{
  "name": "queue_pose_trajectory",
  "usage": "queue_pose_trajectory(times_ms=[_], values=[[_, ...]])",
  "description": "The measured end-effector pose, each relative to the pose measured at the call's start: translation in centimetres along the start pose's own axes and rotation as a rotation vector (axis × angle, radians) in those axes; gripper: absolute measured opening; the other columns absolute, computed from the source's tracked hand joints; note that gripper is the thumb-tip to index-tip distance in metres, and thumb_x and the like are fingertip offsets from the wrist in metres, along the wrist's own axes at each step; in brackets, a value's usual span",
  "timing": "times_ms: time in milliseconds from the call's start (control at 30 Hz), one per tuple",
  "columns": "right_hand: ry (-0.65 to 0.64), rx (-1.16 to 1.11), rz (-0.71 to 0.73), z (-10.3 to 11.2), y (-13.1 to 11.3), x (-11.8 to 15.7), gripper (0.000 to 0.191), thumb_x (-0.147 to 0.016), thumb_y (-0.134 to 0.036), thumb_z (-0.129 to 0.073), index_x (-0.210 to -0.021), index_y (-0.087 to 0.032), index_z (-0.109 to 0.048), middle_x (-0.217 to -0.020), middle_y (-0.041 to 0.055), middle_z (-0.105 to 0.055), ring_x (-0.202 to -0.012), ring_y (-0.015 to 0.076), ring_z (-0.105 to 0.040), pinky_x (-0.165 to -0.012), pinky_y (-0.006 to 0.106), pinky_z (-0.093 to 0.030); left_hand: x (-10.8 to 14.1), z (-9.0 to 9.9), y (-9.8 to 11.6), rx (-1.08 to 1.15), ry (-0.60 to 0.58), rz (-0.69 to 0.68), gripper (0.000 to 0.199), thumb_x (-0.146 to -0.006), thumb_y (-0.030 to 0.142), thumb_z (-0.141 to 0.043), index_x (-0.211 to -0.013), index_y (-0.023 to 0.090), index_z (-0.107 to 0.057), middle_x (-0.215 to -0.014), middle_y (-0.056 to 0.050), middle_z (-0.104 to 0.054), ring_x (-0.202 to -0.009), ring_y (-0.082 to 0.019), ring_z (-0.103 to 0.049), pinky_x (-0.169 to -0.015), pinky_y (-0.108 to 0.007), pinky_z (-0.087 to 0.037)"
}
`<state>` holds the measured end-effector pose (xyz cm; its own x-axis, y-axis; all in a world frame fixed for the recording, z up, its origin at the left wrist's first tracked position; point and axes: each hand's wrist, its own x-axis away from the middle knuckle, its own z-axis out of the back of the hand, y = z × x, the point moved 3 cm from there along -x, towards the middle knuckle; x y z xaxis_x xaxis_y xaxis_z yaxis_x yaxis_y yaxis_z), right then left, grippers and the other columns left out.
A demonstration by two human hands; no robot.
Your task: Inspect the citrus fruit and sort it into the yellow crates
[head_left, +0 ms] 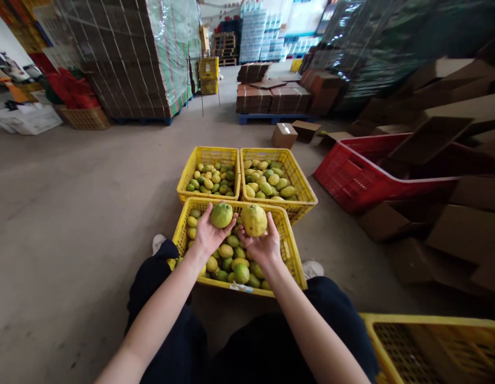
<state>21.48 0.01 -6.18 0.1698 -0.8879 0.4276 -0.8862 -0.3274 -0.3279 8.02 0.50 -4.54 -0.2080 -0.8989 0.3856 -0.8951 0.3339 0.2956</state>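
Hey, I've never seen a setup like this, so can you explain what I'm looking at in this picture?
There's no robot here: these are a person's bare hands, seen by a head-worn camera looking forward and down. The left hand holds a greenish fruit; the right hand holds a yellow fruit. Both are above the near yellow crate, which contains more green and yellow fruits. Beyond it, the far-left crate and far-right crate hold similar fruit. To the right, a red crate stands on the floor.
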Motion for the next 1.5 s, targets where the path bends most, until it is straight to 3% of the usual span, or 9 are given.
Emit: queue_pose_trajectory(times_ms=[100, 300, 533, 933, 1500], values=[[0.017, -0.012, 0.000, 0.1, 0.0, 0.1, 0.031, -0.090, -0.045, -0.054, -0.094, -0.016, -0.066, -0.071, 0.0072, -0.073, -0.056, 0.0189, -0.066, -0.050, 0.028, -0.057, 0.1, 0.0, 0.1, 0.053, 0.012, 0.014, 0.029, -0.095, 0.033, -0.048, -0.096, 0.012, -0.068, -0.084, -0.012, -0.072, -0.089, -0.026, -0.072, -0.075, -0.038, -0.061], [0.089, -0.083, -0.042, 0.1, 0.3, 0.4, 0.029, -0.090, -0.041, -0.051, -0.089, -0.016, -0.065, -0.073, 0.0107, -0.073, -0.073, 0.0232, -0.071, -0.059, 0.032, -0.062, 0.2, 0.3, 0.0, 0.091, 0.066, 0.070, 0.024, -0.092, 0.027, -0.048, -0.080, 0.014, -0.063, -0.074, -0.007, -0.070, -0.069, -0.017, -0.069, -0.058, -0.025, -0.058], [0.137, -0.126, -0.010, 0.0, 0.2, 0.4, 0.026, -0.091, -0.039, -0.052, -0.093, -0.017, -0.065, -0.075, 0.0088, -0.074, -0.077, 0.0239, -0.073, -0.061, 0.033, -0.062, 0.0, 0.6, -0.3, 0.120, 0.105, 0.077, 0.019, -0.089, 0.026, -0.050, -0.082, 0.014, -0.063, -0.071, -0.006, -0.069, -0.068, -0.017, -0.069, -0.061, -0.027, -0.059], [0.118, -0.115, -0.052, -0.1, 0.8, 0.5, 0.027, -0.090, -0.036, -0.049, -0.085, -0.015, -0.066, -0.071, 0.0085, -0.074, -0.063, 0.0210, -0.071, -0.069, 0.040, -0.063, 0.3, 0.6, -2.1, 0.222, 0.148, 0.143, 0.018, -0.083, 0.021, -0.048, -0.084, 0.012, -0.064, -0.071, -0.007, -0.068, -0.065, -0.018, -0.069, -0.056, -0.025, -0.058], [0.167, -0.133, -0.081, 0.4, 1.0, 0.3, 0.027, -0.087, -0.032, -0.046, -0.096, -0.015, -0.065, -0.076, 0.0093, -0.074, -0.065, 0.0215, -0.070, -0.067, 0.041, -0.063, -0.1, 0.7, -2.0, 0.226, 0.152, 0.113, 0.020, -0.084, 0.022, -0.047, -0.083, 0.012, -0.063, -0.071, -0.007, -0.068, -0.068, -0.019, -0.069, -0.058, -0.028, -0.059]])
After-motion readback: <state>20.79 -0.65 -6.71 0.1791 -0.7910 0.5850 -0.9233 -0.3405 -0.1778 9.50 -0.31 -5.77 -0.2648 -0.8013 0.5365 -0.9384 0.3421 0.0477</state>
